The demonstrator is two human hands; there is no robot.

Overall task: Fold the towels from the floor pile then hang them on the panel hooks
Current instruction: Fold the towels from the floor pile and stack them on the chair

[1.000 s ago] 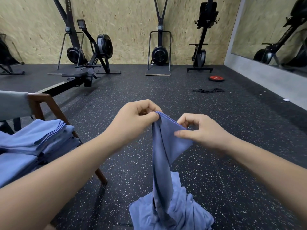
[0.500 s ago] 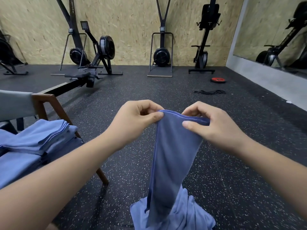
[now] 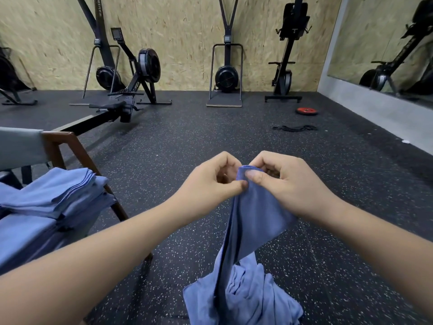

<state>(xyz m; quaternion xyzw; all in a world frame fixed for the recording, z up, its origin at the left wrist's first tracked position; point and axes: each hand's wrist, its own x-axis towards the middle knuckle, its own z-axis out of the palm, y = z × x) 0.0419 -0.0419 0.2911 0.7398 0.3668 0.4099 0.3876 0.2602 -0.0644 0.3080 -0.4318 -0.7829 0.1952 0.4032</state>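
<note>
We are holding a blue towel [image 3: 255,214] up in front of us, over the speckled black rubber floor [image 3: 164,160]. Our left hand [image 3: 210,181] is pinching its top edge between thumb and curled fingers, and our right hand [image 3: 285,184] is pinching the same edge just beside it, so the two hands are almost touching. The towel is hanging down from both grips, its lower part reaching the crumpled blue towel pile [image 3: 253,299] lying on the floor near us. To the left, folded blue towels [image 3: 54,191] are sitting stacked on a wooden-framed chair [image 3: 58,136]. Far off, a rowing machine [image 3: 145,66] is standing before the chipboard wall [image 3: 187,31], with a red weight plate [image 3: 306,111] lying to the far right.
</note>
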